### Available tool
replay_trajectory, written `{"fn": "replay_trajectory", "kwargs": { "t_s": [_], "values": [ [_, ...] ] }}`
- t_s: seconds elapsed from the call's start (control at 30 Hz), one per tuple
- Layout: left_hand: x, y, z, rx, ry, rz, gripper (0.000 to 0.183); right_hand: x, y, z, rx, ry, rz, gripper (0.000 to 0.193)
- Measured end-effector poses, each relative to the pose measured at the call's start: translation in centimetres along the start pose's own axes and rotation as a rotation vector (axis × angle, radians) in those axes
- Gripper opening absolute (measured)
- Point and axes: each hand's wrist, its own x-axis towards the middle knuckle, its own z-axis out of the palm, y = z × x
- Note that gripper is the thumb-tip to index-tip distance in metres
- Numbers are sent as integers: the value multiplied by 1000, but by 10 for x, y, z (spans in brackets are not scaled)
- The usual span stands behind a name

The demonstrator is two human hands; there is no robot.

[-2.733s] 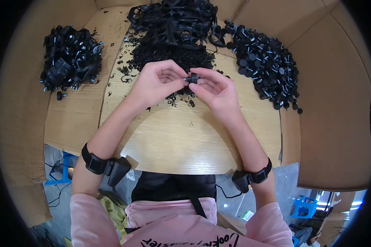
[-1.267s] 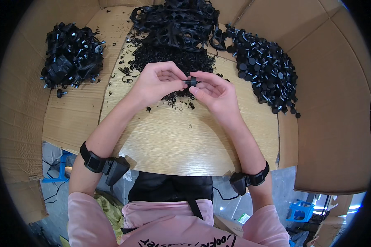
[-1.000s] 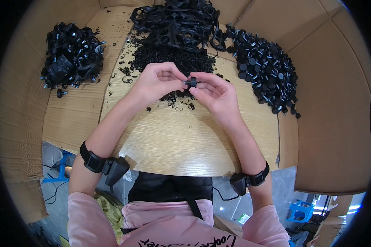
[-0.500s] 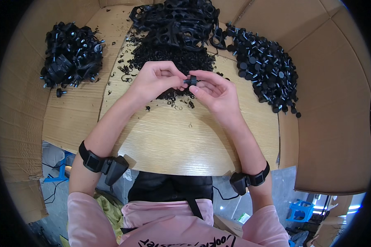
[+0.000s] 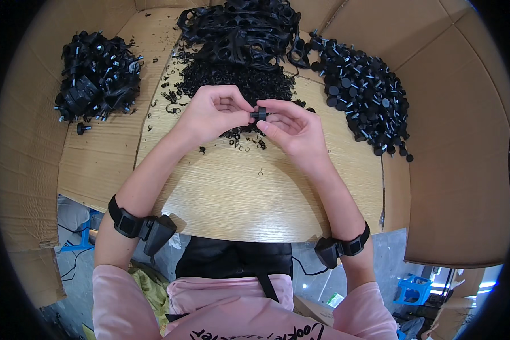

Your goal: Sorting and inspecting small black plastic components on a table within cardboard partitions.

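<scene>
Above the table's middle, both hands hold a black round-headed screw (image 5: 262, 113) between them. My left hand (image 5: 218, 116) is closed in a pinch on its shank end. My right hand (image 5: 296, 129) grips the black head with thumb and forefinger, the other fingers loosely curled. Just beyond and beneath the hands lies a heap of small black ring-shaped scraps (image 5: 238, 79), some of it hidden by my fingers. To the right stretches a pile of similar round-headed screws (image 5: 368, 99) with pale metal shanks.
At the left is a pile of black screws still in rubbery webbing (image 5: 99, 76), with one loose screw (image 5: 83, 128) in front. Perforated black sheets (image 5: 241, 34) are heaped at the back. Cardboard walls (image 5: 459, 136) surround the wooden table (image 5: 243, 201).
The screw has shifted very slightly to the left, and my right hand has moved a little with it. My left hand keeps almost the same place.
</scene>
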Motion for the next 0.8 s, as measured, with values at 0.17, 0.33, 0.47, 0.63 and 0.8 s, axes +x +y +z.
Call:
{"fn": "replay_trajectory", "kwargs": {
  "t_s": [0.17,0.33,0.47,0.63,0.8],
  "values": [
    [-1,0,1,31,10,23,8,0,0,3,7,15,0,35],
    [-1,0,1,25,-2,23,11,1,3,1,20,4,0,35],
    [-2,1,3,114,-7,72,14,1,2,0,20,3,21,34],
    [-1,0,4,214,-21,167,17,2,3,-3,47,13,44,34],
    [-1,6,3,185,65,237,17,3,4,-8,15,20,68,35]
  ]
}}
